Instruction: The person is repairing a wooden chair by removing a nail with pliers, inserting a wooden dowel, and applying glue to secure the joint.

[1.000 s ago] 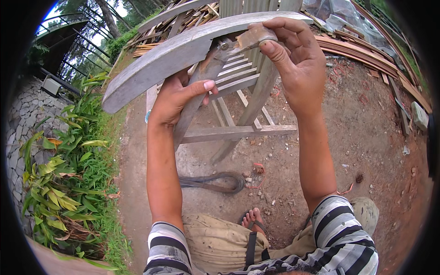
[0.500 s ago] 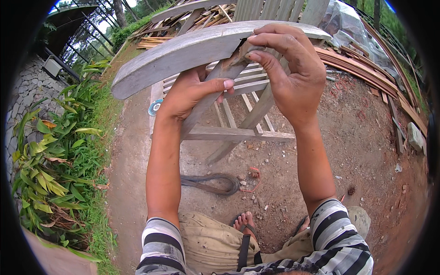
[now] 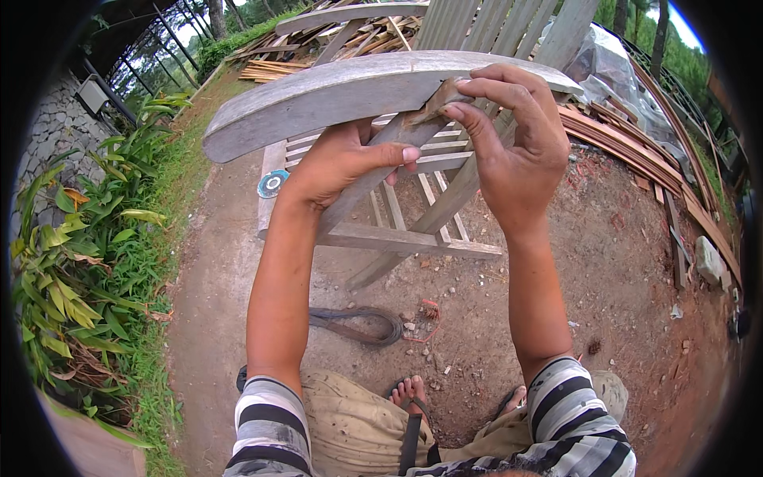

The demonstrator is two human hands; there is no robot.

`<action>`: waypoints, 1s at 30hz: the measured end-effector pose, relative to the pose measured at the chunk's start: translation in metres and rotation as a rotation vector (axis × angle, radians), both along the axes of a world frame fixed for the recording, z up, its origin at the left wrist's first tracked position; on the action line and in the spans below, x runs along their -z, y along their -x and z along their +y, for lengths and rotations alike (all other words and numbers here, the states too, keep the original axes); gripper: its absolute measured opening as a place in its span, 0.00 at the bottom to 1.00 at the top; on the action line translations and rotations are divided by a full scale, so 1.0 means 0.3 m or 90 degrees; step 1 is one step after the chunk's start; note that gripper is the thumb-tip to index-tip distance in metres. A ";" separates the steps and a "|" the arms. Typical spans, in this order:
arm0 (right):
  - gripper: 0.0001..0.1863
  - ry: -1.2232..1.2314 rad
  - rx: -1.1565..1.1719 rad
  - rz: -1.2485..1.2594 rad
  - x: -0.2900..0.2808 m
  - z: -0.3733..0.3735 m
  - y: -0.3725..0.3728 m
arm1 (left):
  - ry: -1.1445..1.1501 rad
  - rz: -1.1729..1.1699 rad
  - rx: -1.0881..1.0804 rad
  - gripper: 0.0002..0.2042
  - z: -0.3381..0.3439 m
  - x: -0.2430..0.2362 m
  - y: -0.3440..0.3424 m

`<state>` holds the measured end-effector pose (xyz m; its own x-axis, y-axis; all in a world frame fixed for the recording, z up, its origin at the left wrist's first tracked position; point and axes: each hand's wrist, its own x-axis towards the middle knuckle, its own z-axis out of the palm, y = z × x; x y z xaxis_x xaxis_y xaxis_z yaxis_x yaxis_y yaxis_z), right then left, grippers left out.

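A weathered grey wooden chair point(image 3: 401, 238) stands before me, its long curved armrest point(image 3: 310, 97) crossing the upper view. My left hand point(image 3: 334, 171) is wrapped around the sloping wooden support point(image 3: 342, 213) beneath the armrest, thumb along its face. My right hand point(image 3: 517, 159) pinches a small, rough brown wood piece point(image 3: 439, 103) against the top of that support, where it meets the armrest's notched underside. A blue-rimmed disc point(image 3: 272, 184) lies on the chair's left rail, beside my left wrist.
Plants point(image 3: 71, 294) and stone paving point(image 3: 48, 151) border the left. Timber scraps point(image 3: 262, 70) lie behind the chair; long red-brown boards point(image 3: 620, 147) and translucent sheeting point(image 3: 600, 63) are at right. A dark coil point(image 3: 350, 324) lies on the dirt near my sandalled feet point(image 3: 409, 397).
My right hand has brought the small piece down onto the support, covering the metal fastener that showed earlier. The chair sits slightly lower in view, and the blue disc shows more fully.
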<state>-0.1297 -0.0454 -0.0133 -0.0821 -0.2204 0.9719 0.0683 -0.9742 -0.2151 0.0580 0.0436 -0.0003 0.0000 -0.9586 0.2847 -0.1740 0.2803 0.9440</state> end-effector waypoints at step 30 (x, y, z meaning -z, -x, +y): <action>0.06 -0.096 0.084 -0.012 -0.033 0.086 -0.004 | 0.012 0.022 -0.021 0.49 -0.009 0.036 -0.025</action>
